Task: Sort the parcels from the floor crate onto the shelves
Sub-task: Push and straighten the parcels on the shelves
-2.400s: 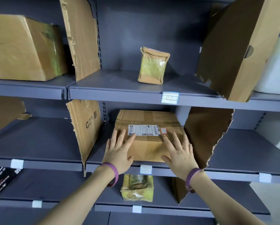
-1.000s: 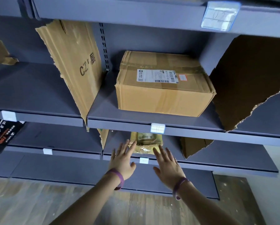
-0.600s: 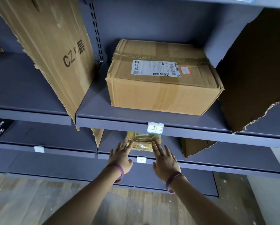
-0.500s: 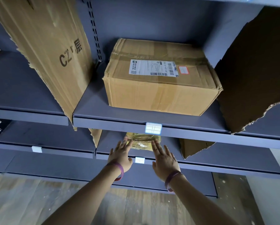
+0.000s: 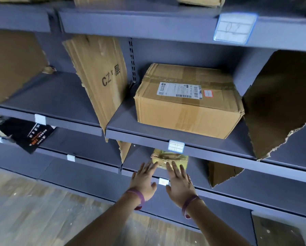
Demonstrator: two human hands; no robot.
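Both hands reach with straight fingers toward a small yellow-taped parcel (image 5: 171, 159) on a lower grey shelf (image 5: 198, 168), the left hand (image 5: 143, 181) at its left corner, the right hand (image 5: 180, 185) across its front; contact is unclear. On the shelf above sits a labelled cardboard box (image 5: 187, 107) between a torn cardboard divider (image 5: 100, 77) printed "CZ" and another torn divider (image 5: 279, 103). Wooden floor (image 5: 33, 215) lies below
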